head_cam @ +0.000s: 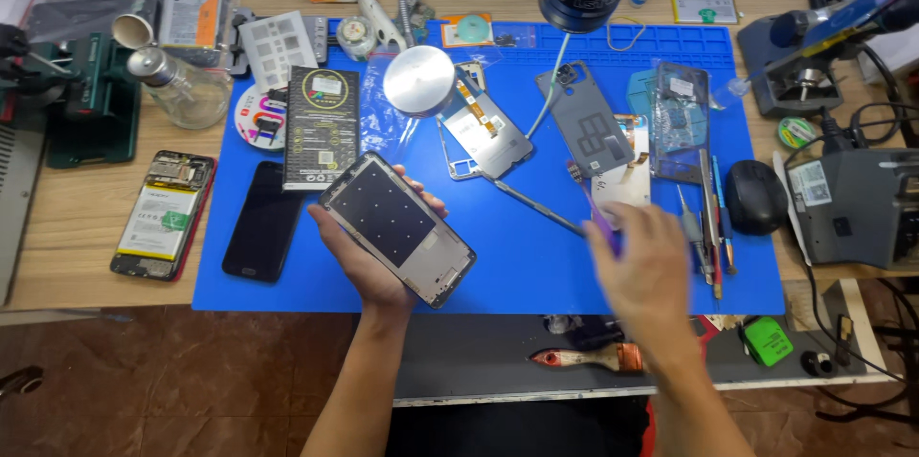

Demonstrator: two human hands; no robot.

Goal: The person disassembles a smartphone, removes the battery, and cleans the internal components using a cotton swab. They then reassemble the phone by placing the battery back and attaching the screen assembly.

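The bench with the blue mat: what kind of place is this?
Most likely a phone repair workbench. The left hand holds a bare phone frame over a blue work mat, an opened phone with its battery showing lies at the left, and the blurred right hand grips a purple tool.

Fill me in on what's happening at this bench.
A person sits at a wooden desk covered by a blue mat. The left hand holds up a phone frame, inner side showing. The right hand, blurred, grips a purple tool above the mat. Opened phones, a back cover and tweezers lie around.
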